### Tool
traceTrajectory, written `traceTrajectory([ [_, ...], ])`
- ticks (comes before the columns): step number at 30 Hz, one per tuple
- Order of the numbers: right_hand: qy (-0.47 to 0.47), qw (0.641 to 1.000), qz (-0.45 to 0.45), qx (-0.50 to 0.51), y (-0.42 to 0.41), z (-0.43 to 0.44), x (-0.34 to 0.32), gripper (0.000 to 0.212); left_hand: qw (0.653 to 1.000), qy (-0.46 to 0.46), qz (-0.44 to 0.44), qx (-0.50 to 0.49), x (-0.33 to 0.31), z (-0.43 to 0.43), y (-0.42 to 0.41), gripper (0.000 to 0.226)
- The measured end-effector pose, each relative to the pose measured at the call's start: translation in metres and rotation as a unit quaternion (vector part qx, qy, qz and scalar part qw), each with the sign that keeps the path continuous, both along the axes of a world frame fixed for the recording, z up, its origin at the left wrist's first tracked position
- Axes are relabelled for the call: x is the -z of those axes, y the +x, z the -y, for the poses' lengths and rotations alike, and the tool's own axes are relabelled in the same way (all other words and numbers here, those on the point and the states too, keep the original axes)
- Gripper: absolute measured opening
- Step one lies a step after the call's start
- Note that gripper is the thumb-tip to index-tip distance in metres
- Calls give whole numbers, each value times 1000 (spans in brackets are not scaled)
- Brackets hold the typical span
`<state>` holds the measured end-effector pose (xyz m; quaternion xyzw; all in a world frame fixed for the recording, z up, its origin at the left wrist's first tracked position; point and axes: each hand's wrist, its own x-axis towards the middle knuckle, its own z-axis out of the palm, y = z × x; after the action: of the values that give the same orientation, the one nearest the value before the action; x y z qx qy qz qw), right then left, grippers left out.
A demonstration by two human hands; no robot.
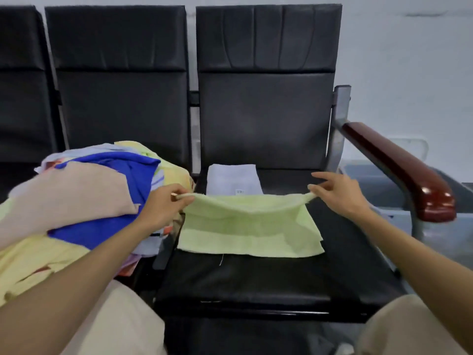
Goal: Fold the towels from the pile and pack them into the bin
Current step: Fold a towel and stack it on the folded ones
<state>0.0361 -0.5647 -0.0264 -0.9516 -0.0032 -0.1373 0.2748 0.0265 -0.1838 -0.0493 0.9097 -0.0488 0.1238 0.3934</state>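
Observation:
A pale green towel lies on the black seat in front of me, its far edge lifted off the seat. My left hand pinches the far left corner. My right hand pinches the far right corner with thumb and forefinger, the other fingers spread. A folded white towel with a small label lies flat on the seat just behind. On the seat to the left sits the pile of towels: beige, blue, yellow and others. A grey bin stands to the right, beyond the armrest, partly hidden.
A dark red wooden armrest on a grey metal post borders the seat on the right. Black backrests rise behind the seats. My knees in beige trousers show at the bottom edge. A white wall stands behind.

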Motion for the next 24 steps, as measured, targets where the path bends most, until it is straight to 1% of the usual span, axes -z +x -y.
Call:
traceTrajectory([
  [3,9,1000,-4,5,-14,6,24,37,999,34,-25,18,20,-4,-12,7],
  [7,4,996,-84,-19,-23,16,38,27,996,74,-3,44,20,-13,-14,7],
  [9,-9,995,-94,-28,-23,17,34,19,991,118,-5,64,18,-15,-14,6],
  [13,-32,991,-125,-42,-25,13,30,9,966,212,-74,127,27,-17,-13,12],
  [16,-42,980,-183,-59,-29,8,34,11,937,288,-136,146,34,-21,-9,15],
  [17,-63,973,-212,-65,-30,5,37,13,930,304,-146,149,35,-22,-9,15],
  [20,-173,943,-270,-91,-31,1,45,18,921,312,-181,145,34,-21,-11,16],
  [22,-169,941,-279,-88,-30,0,49,18,925,294,-203,130,33,-17,-13,27],
  [24,-155,949,-268,-65,-25,0,54,16,937,266,-200,102,34,-14,-13,35],
])
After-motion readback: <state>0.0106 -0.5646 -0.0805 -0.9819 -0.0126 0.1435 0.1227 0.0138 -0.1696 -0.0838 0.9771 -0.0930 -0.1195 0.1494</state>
